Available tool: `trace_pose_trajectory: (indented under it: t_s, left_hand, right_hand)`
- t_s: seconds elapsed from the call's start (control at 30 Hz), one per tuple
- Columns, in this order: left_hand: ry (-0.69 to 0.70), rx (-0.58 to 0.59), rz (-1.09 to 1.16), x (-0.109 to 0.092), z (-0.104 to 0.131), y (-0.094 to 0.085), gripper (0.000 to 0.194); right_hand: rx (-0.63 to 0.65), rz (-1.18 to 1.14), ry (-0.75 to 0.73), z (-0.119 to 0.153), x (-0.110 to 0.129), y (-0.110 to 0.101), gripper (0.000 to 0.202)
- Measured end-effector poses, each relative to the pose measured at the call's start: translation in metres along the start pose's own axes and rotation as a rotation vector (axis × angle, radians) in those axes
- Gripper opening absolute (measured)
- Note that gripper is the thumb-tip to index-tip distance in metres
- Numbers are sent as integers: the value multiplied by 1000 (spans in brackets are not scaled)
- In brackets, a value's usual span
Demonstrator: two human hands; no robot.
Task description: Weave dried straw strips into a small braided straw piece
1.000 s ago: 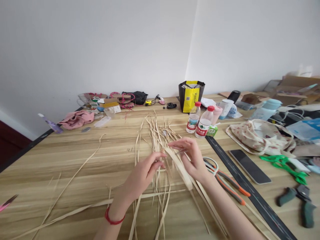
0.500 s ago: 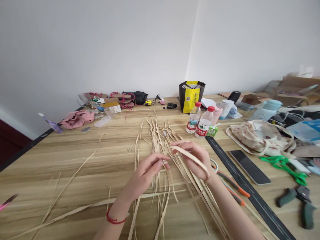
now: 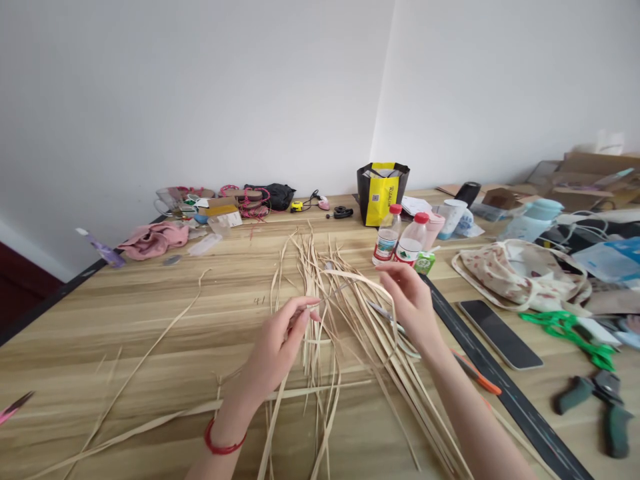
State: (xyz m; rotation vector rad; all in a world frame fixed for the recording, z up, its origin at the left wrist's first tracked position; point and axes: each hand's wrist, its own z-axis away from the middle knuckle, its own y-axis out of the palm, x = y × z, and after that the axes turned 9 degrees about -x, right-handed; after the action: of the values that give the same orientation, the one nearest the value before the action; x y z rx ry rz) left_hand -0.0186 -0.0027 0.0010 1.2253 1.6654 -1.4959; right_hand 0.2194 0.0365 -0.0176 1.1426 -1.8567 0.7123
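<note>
My left hand [image 3: 283, 343], with a red cord bracelet at the wrist, pinches a thin, pale, flat strip over the middle of the table. A narrow grey length runs from its fingertips towards the right. My right hand [image 3: 413, 303] is raised beside the bottles, its fingers bent together; what lies between them is hidden. Close by its thumb, a wider pale strip [image 3: 367, 280] arches and loops down. Below both hands spreads a loose pile of wooden-looking strips [image 3: 313, 267]. Scissors [image 3: 384, 312] lie partly under my right hand and the strips.
Two red-capped bottles [image 3: 386, 240] and a yellow-black bag [image 3: 383, 197] stand behind my right hand. To the right are an orange-grey tool handle [image 3: 477, 375], a black strip [image 3: 510, 400], a phone [image 3: 500, 333] and pruning shears [image 3: 600, 397]. A pink cloth [image 3: 155, 240] lies far left.
My hands have moved apart: the left slightly left, the right up and right. The wider strip no longer drapes over the right hand, and the scissors show more.
</note>
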Motion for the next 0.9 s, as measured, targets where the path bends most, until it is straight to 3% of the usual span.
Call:
trace_pose_trajectory:
  t_s: [0.07,0.13,0.2,0.3,0.4,0.47,0.57,0.7,0.8,0.9]
  left_hand:
    - [37,-45,-80,1,0,0,28]
    - [92,-80,-132,3,0,1,28]
    - [146,-104,-144,5,-1,2,27]
    - [159,-142,-101,7,-2,5,26]
    - [81,-197,20,7,-3,5,28]
    - [35,-196,122,5,-2,5,32]
    - [22,-161,234,0,-1,3,35]
    - [19,-138,282,-5,1,3,35]
    - [-22,-82,274,-6,2,4,33]
    - [-57,-21,244,-6,2,4,32]
  right_hand:
    - [143,-18,112,-2,7,-8,35]
    - [401,-55,205,-1,14,-12,47]
    - [568,-72,212,2,22,-13,42]
    - [682,-61,132,7,28,-8,31]
    - [769,41,44,10,27,-2,30]
    - [822,133,75,12,22,0,31]
    - [904,114,235,15,13,4,29]
    - [838,-116,369,20,6,12,25]
    - [708,-203,339,22,10,18,28]
    - [610,-151,325,23,18,22,34]
